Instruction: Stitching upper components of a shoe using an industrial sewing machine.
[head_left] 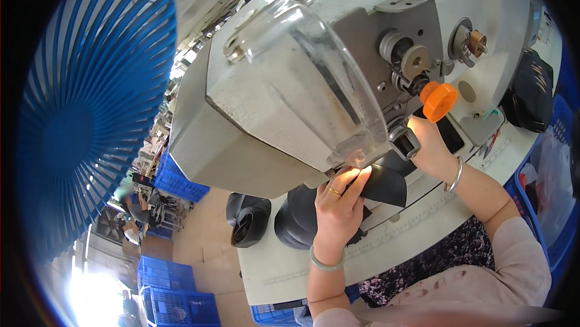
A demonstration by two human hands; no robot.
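Observation:
A pale sewing machine head [290, 103] with a clear guard stands over the work table. My left hand [338, 209] is under the guard's lower edge, its fingers closed on the edge of a black leather-like piece [386, 185] in the lamp light. A gold ring and a pale bangle are on that hand and wrist. On the machine's right side is my right hand [432, 149], with a silver bangle; its fingertips are hidden behind machine parts. Beside my left wrist lie more curved black pieces [294, 221]. Needle and presser foot are hidden from view.
An orange knob [438, 101] sticks out from the machine. A large blue fan [90, 109] fills the left. Black shaped items lie at the table's left end [248, 219] and far right [531, 91]. Blue crates [175, 294] stand on the floor; a blue basket [544, 206] is at right.

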